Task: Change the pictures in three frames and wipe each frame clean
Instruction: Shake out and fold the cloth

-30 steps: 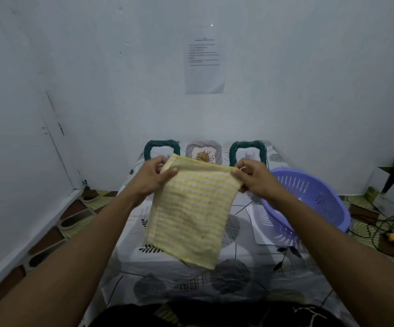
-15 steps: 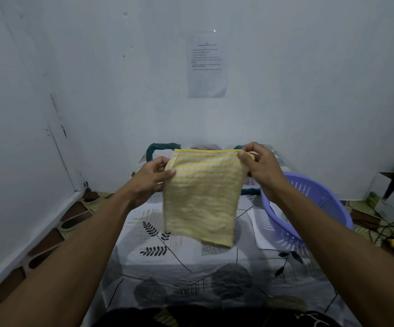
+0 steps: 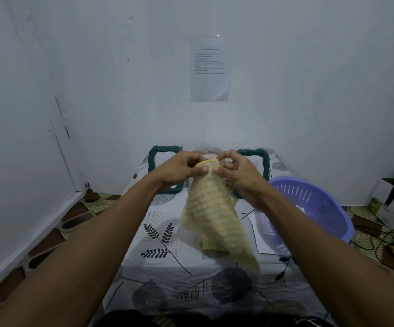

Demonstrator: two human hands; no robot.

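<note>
Striped yellow cloth (image 3: 214, 215), bunched, pinched by both hands (image 3: 211, 172)

A printed sheet (image 3: 210, 70) is stuck to the wall ahead of me. A purple basket (image 3: 314, 208) sits tilted at the right edge of the leaf-patterned tablecloth (image 3: 165, 241). Tangled cables (image 3: 387, 241) lie on the floor beyond it.

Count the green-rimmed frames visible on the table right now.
2. One green frame stands at the far left of the table, partly behind the left hand; the other is behind the right hand. The cloth and hands may hide a third between them.
</note>
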